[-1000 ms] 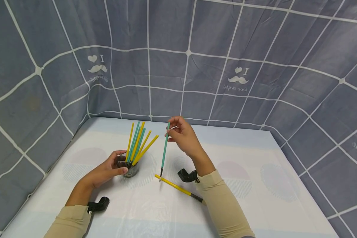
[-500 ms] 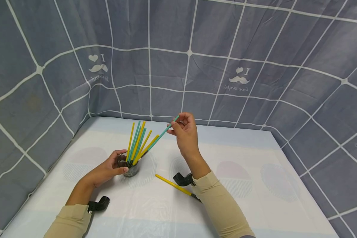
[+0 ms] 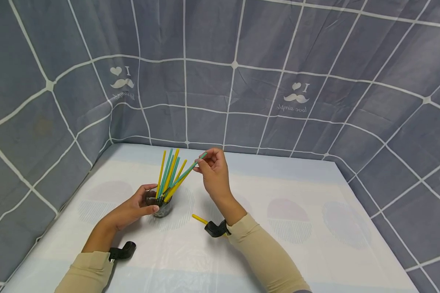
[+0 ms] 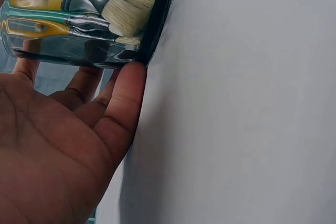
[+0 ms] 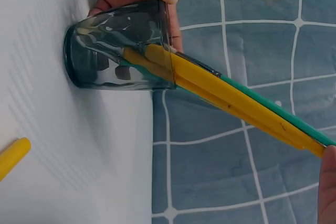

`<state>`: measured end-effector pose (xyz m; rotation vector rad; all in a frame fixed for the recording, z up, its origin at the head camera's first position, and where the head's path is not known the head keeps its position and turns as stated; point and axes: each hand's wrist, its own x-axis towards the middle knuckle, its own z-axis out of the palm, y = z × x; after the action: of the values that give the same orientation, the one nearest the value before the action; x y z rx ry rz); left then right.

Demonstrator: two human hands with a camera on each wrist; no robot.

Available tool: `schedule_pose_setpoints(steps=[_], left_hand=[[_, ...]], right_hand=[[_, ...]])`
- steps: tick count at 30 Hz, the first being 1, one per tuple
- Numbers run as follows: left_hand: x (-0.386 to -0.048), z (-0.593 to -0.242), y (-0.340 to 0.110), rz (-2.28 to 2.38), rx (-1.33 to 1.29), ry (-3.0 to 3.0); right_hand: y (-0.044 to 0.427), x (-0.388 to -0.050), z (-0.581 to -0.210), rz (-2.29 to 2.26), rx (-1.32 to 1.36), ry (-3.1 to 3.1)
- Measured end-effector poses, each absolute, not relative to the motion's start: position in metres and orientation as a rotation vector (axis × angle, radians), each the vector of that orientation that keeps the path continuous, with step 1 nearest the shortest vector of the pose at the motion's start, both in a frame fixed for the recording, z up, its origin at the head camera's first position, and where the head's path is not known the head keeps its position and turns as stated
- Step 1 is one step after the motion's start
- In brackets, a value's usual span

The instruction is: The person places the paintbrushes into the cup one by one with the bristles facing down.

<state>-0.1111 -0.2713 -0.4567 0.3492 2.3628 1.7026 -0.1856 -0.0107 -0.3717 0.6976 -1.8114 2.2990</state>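
My left hand (image 3: 133, 209) holds a clear glass cup (image 3: 164, 211) upright on the table, thumb on the near side and fingers round the back. Several yellow and green paintbrushes (image 3: 167, 175) lean in it, handles up; through the glass in the left wrist view their pale bristles (image 4: 126, 17) show at the bottom. My right hand (image 3: 217, 177) pinches a green paintbrush (image 5: 273, 106) near its handle end. This brush slants down to the left, its bristle end at the cup's mouth beside a leaning yellow brush. The bristle tip itself is hard to make out.
One yellow paintbrush (image 3: 199, 219) lies on the white tablecloth (image 3: 176, 260) right of the cup, partly hidden under my right wrist and its camera (image 3: 216, 229). A grey checked curtain (image 3: 264, 93) encloses the table at the back and sides.
The right hand has lifted the green paintbrush from above the loose yellow one, tilted it, and carried it left to the cup's mouth. My left hand stays on the cup.
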Motion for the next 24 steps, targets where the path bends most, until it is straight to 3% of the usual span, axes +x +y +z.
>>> schedule_pose_setpoints(steps=[15,24], left_hand=[[-0.11,-0.4549,-0.2718,1.727,0.341,2.339],[-0.1109,-0.4559,-0.2724,1.743,0.348,2.329]], right_hand=[[-0.0111,-0.1885,-0.373,1.847,0.781,-2.107],[-0.0085,-0.1882,-0.3715,1.809,0.81,-2.155]])
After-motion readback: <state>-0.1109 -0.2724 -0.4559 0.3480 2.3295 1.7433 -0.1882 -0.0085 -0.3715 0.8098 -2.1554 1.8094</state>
